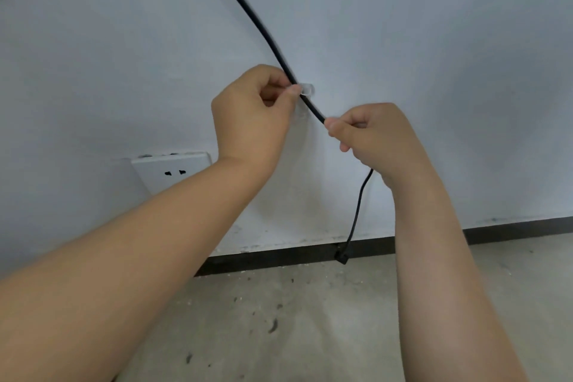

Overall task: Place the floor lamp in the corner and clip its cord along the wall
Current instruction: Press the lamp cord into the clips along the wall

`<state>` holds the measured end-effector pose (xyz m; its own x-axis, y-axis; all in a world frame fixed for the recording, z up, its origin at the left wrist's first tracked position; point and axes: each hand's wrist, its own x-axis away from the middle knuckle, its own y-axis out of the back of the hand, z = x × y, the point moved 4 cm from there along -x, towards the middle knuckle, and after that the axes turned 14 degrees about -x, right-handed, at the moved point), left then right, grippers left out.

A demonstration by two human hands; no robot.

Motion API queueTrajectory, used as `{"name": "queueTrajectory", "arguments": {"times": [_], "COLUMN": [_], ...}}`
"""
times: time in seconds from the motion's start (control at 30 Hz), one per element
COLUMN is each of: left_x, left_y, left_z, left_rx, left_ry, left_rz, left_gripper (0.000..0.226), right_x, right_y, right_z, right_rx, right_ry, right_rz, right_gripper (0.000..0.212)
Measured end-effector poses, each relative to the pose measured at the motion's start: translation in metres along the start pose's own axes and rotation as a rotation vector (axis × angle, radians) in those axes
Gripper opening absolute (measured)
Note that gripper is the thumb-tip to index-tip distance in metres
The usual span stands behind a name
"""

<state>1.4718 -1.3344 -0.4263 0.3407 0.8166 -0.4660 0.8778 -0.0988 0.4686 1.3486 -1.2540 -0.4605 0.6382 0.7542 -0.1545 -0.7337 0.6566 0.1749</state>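
1. A thin black rubber-sheathed lamp cord [248, 9] runs down from the top edge of the view, slanting to the right across a pale grey painted wall [434, 56].
2. A small clear plastic cord clip [306, 89] is stuck to the wall roughly at the middle of the view, and the cord crosses it there, lying against or in it; whether it is fully seated cannot be told.
3. The left hand [251, 115] is curled nearly closed, its thumb and forefinger pinching the cord right at the clip, fingertips touching the clip's left side.
4. The right hand [372, 136] is just below and to the right, also closed into a loose fist, gripping the cord between thumb and forefinger a little way past the clip.
5. Below the right hand the cord hangs slack, curving down to a small black plug [341, 257] that rests at the dark brown skirting board [511, 231].
6. A white rectangular wall socket plate [172, 169] sits low on the wall, left of the left forearm and well apart from the clip; nothing is plugged into its visible slots.
7. The bare grey concrete floor [294, 319] below shows dark specks and scuffs.
8. The lamp itself is out of view.
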Motion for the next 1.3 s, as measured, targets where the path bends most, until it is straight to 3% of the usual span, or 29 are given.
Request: {"name": "queueTrajectory", "arguments": {"times": [0.07,0.23,0.4,0.6,0.8,1.0,1.2,1.3], "left_x": [-0.001,-0.001,-0.009,-0.018,-0.011,0.025,0.091,0.122], "left_y": [-0.001,-0.003,0.005,0.016,0.03,0.042,0.04,0.034], "left_z": [-0.003,-0.008,-0.005,-0.015,0.009,0.075,0.155,0.19], "left_rx": [0.004,-0.021,-0.077,-0.273,-0.369,-0.41,-0.415,-0.413], "left_ry": [0.005,0.006,-0.03,-0.185,-0.208,-0.022,0.246,0.354], "left_rz": [0.004,0.024,0.181,0.353,0.283,0.272,0.36,0.409], "left_gripper": [0.013,0.014,0.018,0.031,0.035,0.029,0.025,0.023], "right_x": [0.0,-0.001,0.004,0.011,0.015,0.018,0.032,0.046], "right_y": [0.001,0.005,-0.019,-0.043,-0.049,-0.059,-0.077,-0.096], "right_z": [0.0,-0.004,-0.025,-0.039,-0.044,-0.056,-0.086,-0.104], "right_rx": [-0.013,-0.003,-0.028,-0.097,-0.002,0.161,-0.193,-0.216], "right_ry": [0.007,0.029,0.006,0.079,0.112,0.108,-0.178,-0.296], "right_rz": [-0.013,-0.043,0.055,0.041,0.157,0.18,0.173,0.221], "right_gripper": [0.033,0.033,0.021,0.022,0.024,0.017,0.017,0.024]}}
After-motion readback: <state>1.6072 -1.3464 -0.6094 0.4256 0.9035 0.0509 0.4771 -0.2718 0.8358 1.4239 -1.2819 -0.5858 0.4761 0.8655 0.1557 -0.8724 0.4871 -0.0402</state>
